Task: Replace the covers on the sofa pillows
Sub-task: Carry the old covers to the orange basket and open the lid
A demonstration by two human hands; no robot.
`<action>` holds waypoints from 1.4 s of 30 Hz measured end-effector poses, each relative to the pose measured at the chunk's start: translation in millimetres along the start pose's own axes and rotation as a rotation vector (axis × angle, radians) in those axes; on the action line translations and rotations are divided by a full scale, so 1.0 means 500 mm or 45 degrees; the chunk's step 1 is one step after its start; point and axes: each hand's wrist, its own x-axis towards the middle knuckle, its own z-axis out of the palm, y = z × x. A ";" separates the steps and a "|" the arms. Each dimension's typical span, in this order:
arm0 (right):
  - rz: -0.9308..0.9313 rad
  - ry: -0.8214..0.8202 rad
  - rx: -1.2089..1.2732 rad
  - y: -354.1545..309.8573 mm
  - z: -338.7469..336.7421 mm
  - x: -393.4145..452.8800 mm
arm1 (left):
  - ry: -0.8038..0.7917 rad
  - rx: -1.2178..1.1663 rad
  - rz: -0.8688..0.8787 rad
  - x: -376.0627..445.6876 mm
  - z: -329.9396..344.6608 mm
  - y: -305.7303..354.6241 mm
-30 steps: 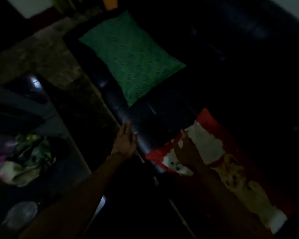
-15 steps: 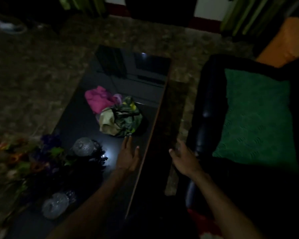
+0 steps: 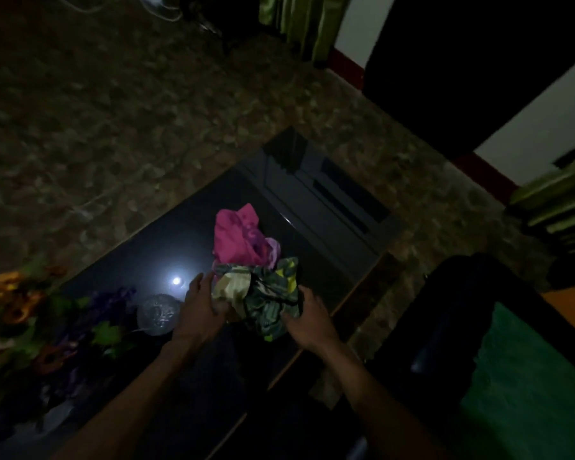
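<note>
far left: artificial flowers [image 3: 30, 313] and a glass ornament [image 3: 158, 314] crowd the dark glossy tabletop [image 3: 166, 247], a lamp glare just beyond them.

left hand [image 3: 198, 308]: grip spread, fingers straight, laid against the pale left side of the crumpled patterned cover [image 3: 263, 293]. the thumb is tucked toward the cloth, so i cannot tell whether it is pinching.

centre: the patterned cover sits bunched on the tabletop between both hands, touching the pink cover [image 3: 238, 239] that lies just behind it.

right hand [image 3: 307, 318]: fingers curl onto the cover's right edge near its dark trim, and seem to be gathering it.

far right: green pillow [image 3: 531, 386] on the black sofa [image 3: 445, 320], well apart from the covers.

risks, as judged: light is poor, so the opening of the cover may be misread. lifting the bundle could drag the pink cover along, since they touch. a wide left sweep could knock the ornament, which stands just beside that wrist.
</note>
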 end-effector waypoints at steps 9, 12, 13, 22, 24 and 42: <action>0.508 -0.168 0.211 -0.050 0.122 0.342 | 0.084 0.086 -0.164 0.321 0.033 0.077; 0.537 -0.096 0.183 -0.034 0.195 0.396 | -0.085 0.308 -0.106 0.445 0.081 0.062; 0.501 -0.084 0.176 -0.030 0.212 0.401 | -0.142 0.383 -0.103 0.474 0.099 0.054; 0.252 0.068 -0.229 0.035 0.260 0.421 | -0.132 0.306 -0.326 0.483 0.236 -0.038; 0.160 0.043 -0.281 0.053 0.234 0.418 | -0.068 0.256 -0.307 0.473 0.237 -0.031; 0.337 0.567 0.774 0.077 -0.239 0.136 | 0.113 -0.199 0.069 0.100 0.001 0.287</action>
